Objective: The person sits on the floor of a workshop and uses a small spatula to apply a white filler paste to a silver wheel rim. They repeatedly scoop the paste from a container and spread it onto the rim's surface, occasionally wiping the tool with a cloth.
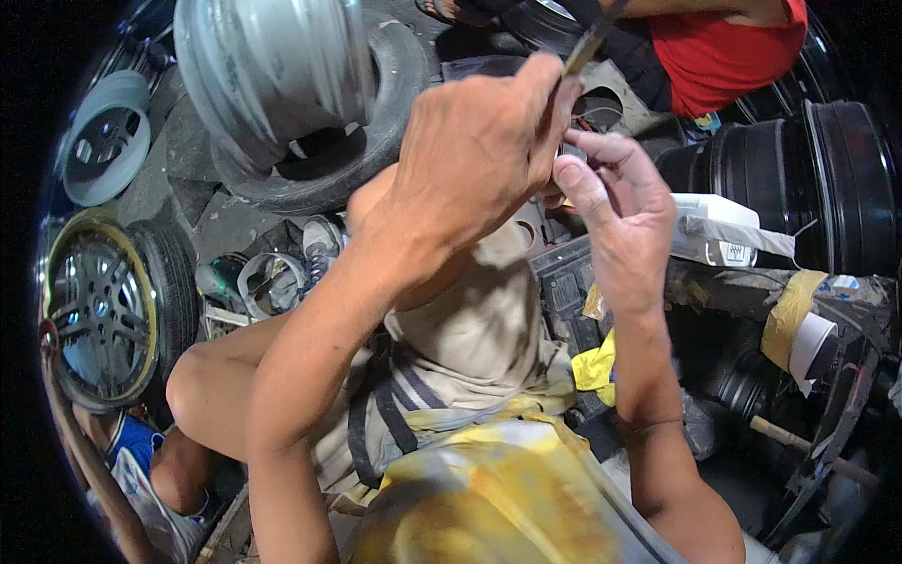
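My left hand (pixel 474 146) is closed in front of my chest, its back towards me. A thin, flat, stick-like tool (pixel 588 49) sticks out past its thumb side, up and to the right; its far end is cut off by the picture's top edge. Close beside it, my right hand (pixel 625 188) has its thumb and fingers bent together, nearly touching the left. Something small and pale shows between the two hands, but I cannot make out what it is. My left fingers are mostly hidden behind the hand.
Ahead, a grey wheel rim (pixel 272 66) rests on a tyre (pixel 399 85). A gold-edged wheel (pixel 101 310) stands at left, black rims (pixel 770 174) at right. A white box (pixel 719 214) and a yellow cloth (pixel 594 368) lie nearby. A person in red (pixel 728 56) sits at top right; another person's leg (pixel 178 470) shows lower left.
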Motion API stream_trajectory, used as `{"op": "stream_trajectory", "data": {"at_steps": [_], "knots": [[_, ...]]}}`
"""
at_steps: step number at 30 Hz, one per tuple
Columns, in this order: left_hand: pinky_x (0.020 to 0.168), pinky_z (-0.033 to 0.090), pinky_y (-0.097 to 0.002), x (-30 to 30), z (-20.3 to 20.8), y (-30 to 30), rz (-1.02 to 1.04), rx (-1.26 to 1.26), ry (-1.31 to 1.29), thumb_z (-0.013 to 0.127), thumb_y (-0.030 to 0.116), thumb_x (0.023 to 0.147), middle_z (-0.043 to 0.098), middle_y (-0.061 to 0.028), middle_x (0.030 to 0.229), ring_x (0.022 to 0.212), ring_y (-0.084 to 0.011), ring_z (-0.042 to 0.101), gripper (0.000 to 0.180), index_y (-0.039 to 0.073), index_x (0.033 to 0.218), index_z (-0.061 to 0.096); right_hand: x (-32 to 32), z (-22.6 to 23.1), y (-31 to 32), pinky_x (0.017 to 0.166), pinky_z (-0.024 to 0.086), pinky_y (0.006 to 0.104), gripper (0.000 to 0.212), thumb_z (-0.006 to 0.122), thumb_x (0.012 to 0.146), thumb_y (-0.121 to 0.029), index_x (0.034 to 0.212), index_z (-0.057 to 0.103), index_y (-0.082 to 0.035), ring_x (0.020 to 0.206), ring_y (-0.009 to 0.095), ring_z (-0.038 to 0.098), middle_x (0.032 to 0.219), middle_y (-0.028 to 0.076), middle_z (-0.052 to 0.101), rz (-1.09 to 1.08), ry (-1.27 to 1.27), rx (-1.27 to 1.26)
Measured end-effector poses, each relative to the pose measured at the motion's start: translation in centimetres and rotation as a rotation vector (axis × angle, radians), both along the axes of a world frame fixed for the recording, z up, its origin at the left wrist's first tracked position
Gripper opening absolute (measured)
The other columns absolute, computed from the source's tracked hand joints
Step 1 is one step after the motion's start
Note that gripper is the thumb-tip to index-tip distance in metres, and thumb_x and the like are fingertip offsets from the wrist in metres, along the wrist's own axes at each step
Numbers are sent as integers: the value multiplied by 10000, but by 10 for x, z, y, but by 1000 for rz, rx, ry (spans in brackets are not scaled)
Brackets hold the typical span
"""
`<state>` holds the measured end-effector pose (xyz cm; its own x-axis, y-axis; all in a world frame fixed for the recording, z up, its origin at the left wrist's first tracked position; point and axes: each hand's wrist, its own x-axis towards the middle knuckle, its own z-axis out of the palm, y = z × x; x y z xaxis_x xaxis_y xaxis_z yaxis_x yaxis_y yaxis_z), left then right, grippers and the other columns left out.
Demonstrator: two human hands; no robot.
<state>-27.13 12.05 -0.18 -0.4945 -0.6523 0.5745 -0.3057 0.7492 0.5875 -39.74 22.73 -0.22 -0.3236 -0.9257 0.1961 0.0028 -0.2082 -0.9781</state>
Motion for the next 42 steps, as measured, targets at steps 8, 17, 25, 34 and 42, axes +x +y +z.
{"op": "stream_trajectory", "data": {"at_steps": [8,17,25,34,42], "knots": [[624,460,-443,38,15,-44,-192,165,59,505,282,1054,594,-146,687,639,-282,558,391,-45,873,619,-2,32,-38,898,536,298,436,792,782,91,1184,651,-1,1029,178,631,1123,110,607,149,873,-407],[675,527,-555,82,52,-41,73,3,-364,498,242,1014,655,-274,743,732,-479,658,347,-40,877,648,23,40,-55,716,569,251,272,606,1050,-227,1148,590,27,796,139,684,938,90,684,514,3,405],[619,442,-465,114,13,-48,65,237,-216,518,277,1048,571,-268,689,622,-438,529,372,-47,901,627,55,18,-69,788,582,281,301,686,988,-107,1201,538,45,887,157,680,932,83,628,490,-18,232],[685,477,-488,123,-11,-65,75,277,-265,499,291,1052,621,-268,743,741,-455,617,399,-60,914,629,49,-14,-86,807,549,270,216,664,975,-40,1134,535,28,924,137,667,986,97,647,519,195,176],[624,431,-363,131,-20,-64,-161,695,-378,457,301,1093,539,-92,691,655,-144,459,420,-54,914,592,7,-59,-112,781,463,270,176,578,1027,-187,1115,603,-37,884,107,567,1024,28,588,583,-414,444]]}}
